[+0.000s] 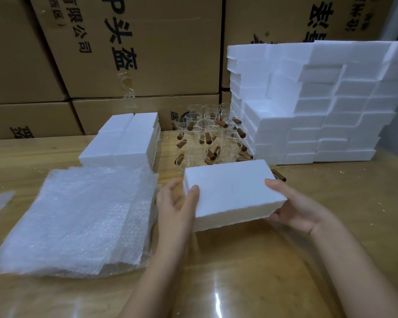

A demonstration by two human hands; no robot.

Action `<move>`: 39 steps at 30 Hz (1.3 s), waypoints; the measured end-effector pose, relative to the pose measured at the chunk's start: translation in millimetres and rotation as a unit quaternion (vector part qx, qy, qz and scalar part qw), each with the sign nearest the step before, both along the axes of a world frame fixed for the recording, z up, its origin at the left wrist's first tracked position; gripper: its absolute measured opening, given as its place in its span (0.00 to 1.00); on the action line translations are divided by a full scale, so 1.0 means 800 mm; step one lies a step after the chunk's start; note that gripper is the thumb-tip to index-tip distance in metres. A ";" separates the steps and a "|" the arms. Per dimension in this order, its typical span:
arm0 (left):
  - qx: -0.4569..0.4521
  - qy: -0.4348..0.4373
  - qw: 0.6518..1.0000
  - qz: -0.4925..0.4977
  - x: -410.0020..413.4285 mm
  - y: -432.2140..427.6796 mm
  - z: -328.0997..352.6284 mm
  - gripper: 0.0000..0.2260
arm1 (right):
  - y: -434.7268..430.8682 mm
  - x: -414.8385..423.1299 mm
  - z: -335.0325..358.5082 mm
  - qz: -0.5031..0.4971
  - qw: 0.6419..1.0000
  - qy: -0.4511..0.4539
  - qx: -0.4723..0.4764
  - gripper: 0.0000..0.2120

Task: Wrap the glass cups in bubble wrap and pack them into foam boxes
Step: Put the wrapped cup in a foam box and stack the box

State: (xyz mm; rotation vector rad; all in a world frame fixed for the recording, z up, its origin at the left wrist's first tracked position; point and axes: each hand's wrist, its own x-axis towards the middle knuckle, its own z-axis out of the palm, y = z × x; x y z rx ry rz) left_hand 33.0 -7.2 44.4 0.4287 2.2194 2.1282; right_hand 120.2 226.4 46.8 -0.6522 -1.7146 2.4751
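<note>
**Asker:** Where is the box right now?

**Helper:** You hold the foam box [232, 191] up off the counter [251, 271], right in the middle in front of you. Your left hand [177, 203] grips its nine o'clock end, with the thumb on top. Your right hand [301, 207] grips the three o'clock end, with the fingers [274, 183] curled round the edge.

**Asker:** What is the best thing to do with it?

**Helper:** I think you set it down flat on the bare counter at six o'clock, close to you. Hold it softly, because foam can crack and crumble if you squeeze hard. I cannot tell if a cup is inside, or where the lid comes off.

**Asker:** What do I watch out for?

**Helper:** The glass cups [207, 138] stand at twelve o'clock, just past the box. One brown handle [279, 176] pokes out right behind it, near your right hand. So bring the box toward you, not away.

**Asker:** And the wrap?

**Helper:** The bubble wrap [78, 221] lies at nine o'clock, just beside your left hand. You can reach it easily once the box is down. The big pile of foam boxes [319, 111] waits at two o'clock.
</note>
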 end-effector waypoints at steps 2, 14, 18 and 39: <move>-0.063 0.188 0.980 -0.015 0.001 -0.008 0.010 0.16 | 0.006 0.002 0.000 -0.005 1.000 0.001 -0.013 0.25; -0.470 0.628 0.603 -0.149 -0.014 -0.054 0.068 0.43 | 0.012 0.006 -0.001 0.018 0.998 0.006 -0.059 0.25; -0.430 0.681 0.580 -0.122 -0.029 -0.056 0.075 0.42 | 0.005 0.003 -0.003 0.041 0.997 0.003 -0.057 0.23; -0.503 0.610 0.600 0.126 -0.191 -0.153 0.102 0.43 | -0.053 -0.026 -0.054 -0.032 0.979 0.105 0.170 0.15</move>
